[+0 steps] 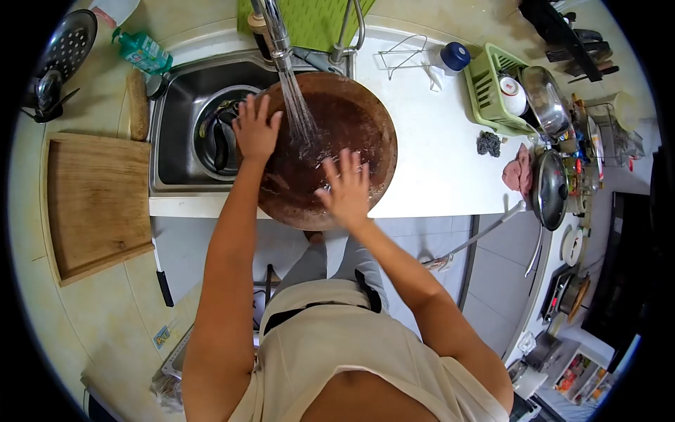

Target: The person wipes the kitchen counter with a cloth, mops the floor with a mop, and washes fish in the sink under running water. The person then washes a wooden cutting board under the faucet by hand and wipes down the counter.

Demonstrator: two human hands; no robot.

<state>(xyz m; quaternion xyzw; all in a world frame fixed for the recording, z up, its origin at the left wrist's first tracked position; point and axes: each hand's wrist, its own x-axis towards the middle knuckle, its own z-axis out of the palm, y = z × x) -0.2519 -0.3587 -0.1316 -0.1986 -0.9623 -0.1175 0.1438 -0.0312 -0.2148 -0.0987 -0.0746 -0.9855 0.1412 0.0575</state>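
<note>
A large brown, rusty-looking wok (383,133) rests over the right part of the sink and the counter edge. Water streams into it from the chrome faucet (278,43). My left hand (257,131) is at the wok's left rim, fingers spread, holding nothing; whether it touches the rim I cannot tell. Over the wok's lower right side is my right hand (347,190), also with fingers apart and nothing in it. Left of the wok, a round metal bowl (204,144) with dark purple eggplants (221,144) sits in the steel sink (172,133).
A wooden board (98,204) stands at the left, near a green bottle (144,53). On the white counter (429,155) are a wire rack (403,55), a blue-lidded jar (454,58), a green dish basket (492,88), a scouring pad (488,143) and a pink cloth (518,171).
</note>
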